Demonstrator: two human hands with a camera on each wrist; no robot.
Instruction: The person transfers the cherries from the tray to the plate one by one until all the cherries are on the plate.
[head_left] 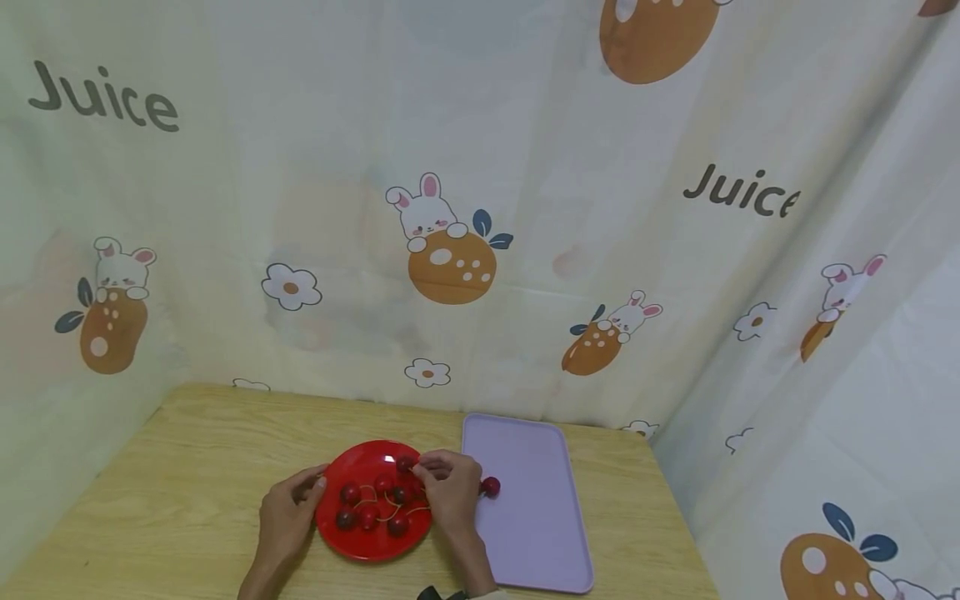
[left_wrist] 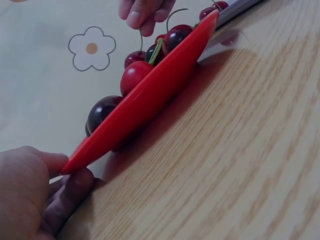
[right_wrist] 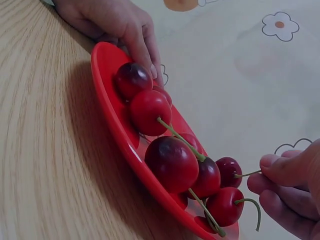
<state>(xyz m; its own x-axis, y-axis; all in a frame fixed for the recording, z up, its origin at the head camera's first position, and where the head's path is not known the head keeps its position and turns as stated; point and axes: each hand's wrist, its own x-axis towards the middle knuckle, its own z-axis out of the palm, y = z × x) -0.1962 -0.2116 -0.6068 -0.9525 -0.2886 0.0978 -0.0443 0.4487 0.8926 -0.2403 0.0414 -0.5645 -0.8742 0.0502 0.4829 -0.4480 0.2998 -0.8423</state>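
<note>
A round red plate [head_left: 365,547] holds several dark and bright red cherries [head_left: 397,526] with green stems. My left hand [head_left: 287,514] grips the plate's left rim, thumb on top and fingers underneath, as the left wrist view shows. Over the plate's right side, my right hand [head_left: 452,492] pinches the stem of one dark red cherry [right_wrist: 228,171] between thumb and fingertips. That cherry hangs from its stem close beside the other cherries in the right wrist view. Another bright red cherry [right_wrist: 225,206] with a curved stem sits just below it.
A lilac rectangular tray [head_left: 532,533] lies right of the plate, with cherries [head_left: 491,487] at its left side, partly hidden behind my right hand. Both stand on a wood-grain table [head_left: 187,500]. A printed curtain [head_left: 337,208] rises behind the table and along its sides.
</note>
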